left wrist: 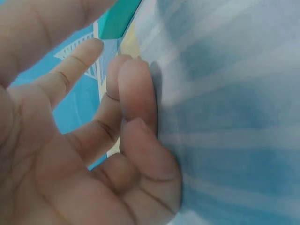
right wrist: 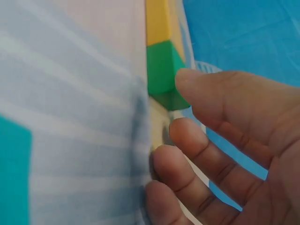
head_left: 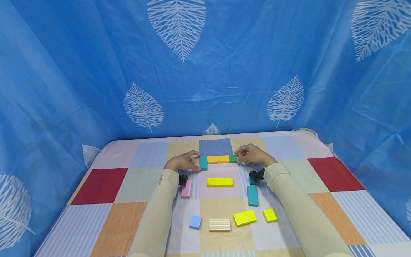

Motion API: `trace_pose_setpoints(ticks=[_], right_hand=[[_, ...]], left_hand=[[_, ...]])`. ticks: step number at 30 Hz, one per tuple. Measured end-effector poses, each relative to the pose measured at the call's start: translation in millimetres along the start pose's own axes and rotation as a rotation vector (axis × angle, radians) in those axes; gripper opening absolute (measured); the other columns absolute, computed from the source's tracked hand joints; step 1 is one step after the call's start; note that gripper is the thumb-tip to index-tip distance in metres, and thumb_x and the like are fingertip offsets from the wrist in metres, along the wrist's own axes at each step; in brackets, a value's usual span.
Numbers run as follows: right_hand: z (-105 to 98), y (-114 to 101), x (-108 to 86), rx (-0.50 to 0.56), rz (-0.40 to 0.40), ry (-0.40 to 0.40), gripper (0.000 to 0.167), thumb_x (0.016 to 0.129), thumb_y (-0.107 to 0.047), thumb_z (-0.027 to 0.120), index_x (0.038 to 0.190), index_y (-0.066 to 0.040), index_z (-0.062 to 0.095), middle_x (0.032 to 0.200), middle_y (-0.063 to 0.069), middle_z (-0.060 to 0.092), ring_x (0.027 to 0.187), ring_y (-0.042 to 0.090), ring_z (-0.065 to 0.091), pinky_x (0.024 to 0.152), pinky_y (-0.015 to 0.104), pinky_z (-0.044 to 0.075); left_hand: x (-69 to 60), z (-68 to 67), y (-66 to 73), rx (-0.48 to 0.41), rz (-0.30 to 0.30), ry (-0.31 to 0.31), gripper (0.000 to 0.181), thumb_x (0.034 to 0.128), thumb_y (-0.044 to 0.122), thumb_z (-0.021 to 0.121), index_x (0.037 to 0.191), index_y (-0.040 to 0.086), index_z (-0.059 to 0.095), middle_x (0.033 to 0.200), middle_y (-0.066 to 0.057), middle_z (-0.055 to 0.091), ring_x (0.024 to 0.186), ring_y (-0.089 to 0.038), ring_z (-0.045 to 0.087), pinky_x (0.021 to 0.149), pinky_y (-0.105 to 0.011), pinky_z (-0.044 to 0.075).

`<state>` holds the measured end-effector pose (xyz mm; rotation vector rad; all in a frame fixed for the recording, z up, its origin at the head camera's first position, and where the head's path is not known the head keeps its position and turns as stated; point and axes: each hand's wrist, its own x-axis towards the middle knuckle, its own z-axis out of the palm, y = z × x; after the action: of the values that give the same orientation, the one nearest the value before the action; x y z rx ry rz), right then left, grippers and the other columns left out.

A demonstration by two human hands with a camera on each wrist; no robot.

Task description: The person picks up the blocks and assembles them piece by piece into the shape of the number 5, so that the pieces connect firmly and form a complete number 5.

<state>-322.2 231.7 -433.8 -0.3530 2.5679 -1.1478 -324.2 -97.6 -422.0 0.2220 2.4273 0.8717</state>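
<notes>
In the head view, a row holds a teal block [head_left: 203, 163] at its left end, an orange block [head_left: 218, 159] in the middle and a small green block [head_left: 232, 159] at the right. My left hand [head_left: 183, 161] pinches the teal block [left wrist: 117, 19] between thumb and a finger, its other fingers curled low by the cloth in the left wrist view. My right hand [head_left: 253, 155] touches the green block [right wrist: 161, 68] with one fingertip; its other fingers are loosely bent beside the block, holding nothing.
Nearer lie yellow strips [head_left: 219, 182], a pink block [head_left: 186, 189] by the left wrist, a teal block [head_left: 252, 196], a blue square [head_left: 194, 222], a ribbed block [head_left: 219, 225] and two yellow blocks [head_left: 244, 218]. Another teal block [head_left: 254, 181] is partly under the right wrist.
</notes>
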Motion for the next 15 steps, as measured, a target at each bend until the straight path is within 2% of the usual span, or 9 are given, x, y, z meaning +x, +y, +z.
trace_pose_setpoints(ticks=[5,8,11,15], right_hand=[[2,-2,-5.7,0.059,-0.018,0.010,0.038,0.103,-0.007,0.072,0.136,0.009,0.066,0.113,0.017,0.071,0.091,0.021,0.064,0.081,0.035,0.058],[3,-2,-10.4,0.107,-0.030,0.021,0.038,0.105,-0.008,0.070,0.138,0.009,0.065,0.114,0.016,0.071,0.096,0.022,0.066,0.085,0.036,0.059],[4,-3,-17.1,0.163,-0.046,0.030,0.040,0.105,-0.010,0.068,0.140,0.009,0.064,0.115,0.015,0.071,0.099,0.024,0.067,0.087,0.037,0.059],[6,-4,-26.7,0.219,-0.070,0.026,0.040,0.104,-0.010,0.068,0.140,0.010,0.064,0.117,0.015,0.071,0.101,0.027,0.066,0.087,0.036,0.059]], left_hand=[[-2.9,-3.1,-5.9,-0.047,0.028,-0.019,0.069,0.1003,0.022,0.079,0.161,0.018,0.047,0.124,-0.014,0.060,0.114,-0.029,0.051,0.100,-0.042,0.044],[-4.7,-3.3,-10.1,-0.085,0.030,-0.026,0.068,0.1017,0.024,0.077,0.162,0.017,0.047,0.134,-0.017,0.060,0.120,-0.031,0.051,0.108,-0.045,0.045],[-7.5,-2.4,-12.6,-0.094,0.055,-0.018,0.065,0.1035,0.024,0.075,0.161,0.014,0.047,0.143,-0.018,0.059,0.125,-0.032,0.052,0.114,-0.049,0.044],[-14.2,-1.6,-13.7,-0.101,0.122,0.010,0.059,0.1061,0.019,0.070,0.159,0.008,0.048,0.142,-0.020,0.060,0.124,-0.034,0.055,0.111,-0.050,0.048]])
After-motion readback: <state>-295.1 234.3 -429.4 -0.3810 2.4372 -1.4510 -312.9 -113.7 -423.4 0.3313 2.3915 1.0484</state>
